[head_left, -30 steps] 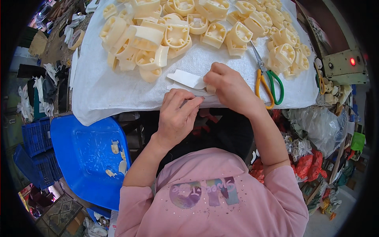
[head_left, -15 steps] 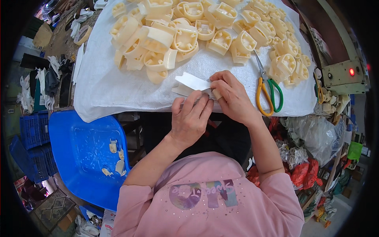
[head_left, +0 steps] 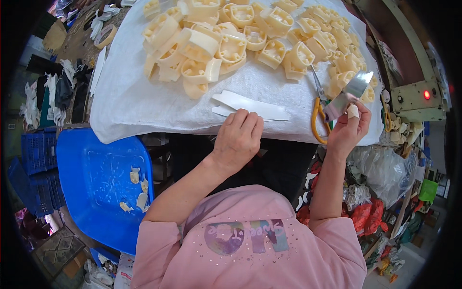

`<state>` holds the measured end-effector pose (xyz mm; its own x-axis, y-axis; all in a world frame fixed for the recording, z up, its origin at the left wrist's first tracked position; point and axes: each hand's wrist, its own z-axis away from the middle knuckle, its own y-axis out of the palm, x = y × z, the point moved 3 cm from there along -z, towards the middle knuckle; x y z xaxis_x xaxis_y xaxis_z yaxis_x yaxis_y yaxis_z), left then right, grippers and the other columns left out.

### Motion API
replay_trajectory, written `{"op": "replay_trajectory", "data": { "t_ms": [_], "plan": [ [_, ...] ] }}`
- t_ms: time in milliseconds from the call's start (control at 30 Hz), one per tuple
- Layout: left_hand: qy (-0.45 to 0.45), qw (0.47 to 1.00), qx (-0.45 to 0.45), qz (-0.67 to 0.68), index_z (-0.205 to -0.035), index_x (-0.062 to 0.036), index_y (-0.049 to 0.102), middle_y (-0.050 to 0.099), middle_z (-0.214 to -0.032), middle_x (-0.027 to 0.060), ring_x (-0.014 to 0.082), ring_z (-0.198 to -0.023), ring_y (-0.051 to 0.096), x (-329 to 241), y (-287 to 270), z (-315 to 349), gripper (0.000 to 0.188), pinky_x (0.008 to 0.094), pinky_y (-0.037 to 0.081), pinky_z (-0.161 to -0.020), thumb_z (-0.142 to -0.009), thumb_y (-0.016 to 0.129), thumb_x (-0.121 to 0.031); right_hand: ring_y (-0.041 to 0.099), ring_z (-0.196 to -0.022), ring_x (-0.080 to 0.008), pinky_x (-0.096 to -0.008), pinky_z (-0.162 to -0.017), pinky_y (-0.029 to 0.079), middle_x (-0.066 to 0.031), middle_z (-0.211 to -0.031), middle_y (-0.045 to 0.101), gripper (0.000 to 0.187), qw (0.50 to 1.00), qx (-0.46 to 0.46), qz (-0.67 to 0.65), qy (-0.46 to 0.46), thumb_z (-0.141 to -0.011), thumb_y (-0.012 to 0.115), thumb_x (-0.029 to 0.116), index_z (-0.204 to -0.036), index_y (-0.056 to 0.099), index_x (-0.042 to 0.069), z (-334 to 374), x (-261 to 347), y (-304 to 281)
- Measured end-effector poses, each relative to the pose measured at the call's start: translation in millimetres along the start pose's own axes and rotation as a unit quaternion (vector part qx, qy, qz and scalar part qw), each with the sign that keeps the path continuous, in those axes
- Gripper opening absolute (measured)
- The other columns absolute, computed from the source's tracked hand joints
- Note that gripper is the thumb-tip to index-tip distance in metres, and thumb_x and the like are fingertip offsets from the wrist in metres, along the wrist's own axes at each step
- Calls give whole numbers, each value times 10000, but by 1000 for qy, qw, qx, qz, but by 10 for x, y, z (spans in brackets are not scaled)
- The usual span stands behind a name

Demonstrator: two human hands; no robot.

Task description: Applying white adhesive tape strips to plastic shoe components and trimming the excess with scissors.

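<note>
Pinching a shiny strip point(head_left: 347, 96) at centre right is your right hand point(head_left: 350, 130); your left hand point(head_left: 239, 139), grip unclear, curls by white strips point(head_left: 257, 107). Lettering point(head_left: 246, 237) crosses your shirt point(head_left: 250, 202), lower centre. Bare cloth point(head_left: 130, 106) reaches its left edge.

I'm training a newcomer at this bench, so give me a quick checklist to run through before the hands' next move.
1. Right hand holding the shiny strip: ok, raised near the scissors.
2. Left hand by the white strips: ok, at their near edge.
3. Scissors fully visible: not ok, partly covered in view.
4. Shiny strip touching scissors: cannot tell.
5. Cream parts apart from white strips: ok.
</note>
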<state>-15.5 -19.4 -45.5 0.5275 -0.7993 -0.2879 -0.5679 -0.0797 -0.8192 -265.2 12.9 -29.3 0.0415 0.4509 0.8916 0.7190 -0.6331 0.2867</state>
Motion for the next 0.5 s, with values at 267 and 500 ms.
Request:
{"op": "replay_trajectory", "data": {
  "t_ms": [267,500],
  "plan": [
    [-64,985,-74,145,-806,7,513,473,-800,136,269,-745,508,123,-35,-75,132,353,449,-669,-714,602,-25,581,-801,-172,-299,-676,490,-151,-1060,589,178,931,115,260,-228,-790,590,-34,-944,515,13,210,442,401],
    [-336,687,-66,641,-1274,58,428,542,-1168,118,158,-962,573,-44,-304,17,489,281,492,-746,-972,404,-326,557,-887,-276,-401,-707,458,-115,-1058,582,166,763,415,336,-364,-664,663,74,-788,555,57,726,519,1183]
  ]
}}
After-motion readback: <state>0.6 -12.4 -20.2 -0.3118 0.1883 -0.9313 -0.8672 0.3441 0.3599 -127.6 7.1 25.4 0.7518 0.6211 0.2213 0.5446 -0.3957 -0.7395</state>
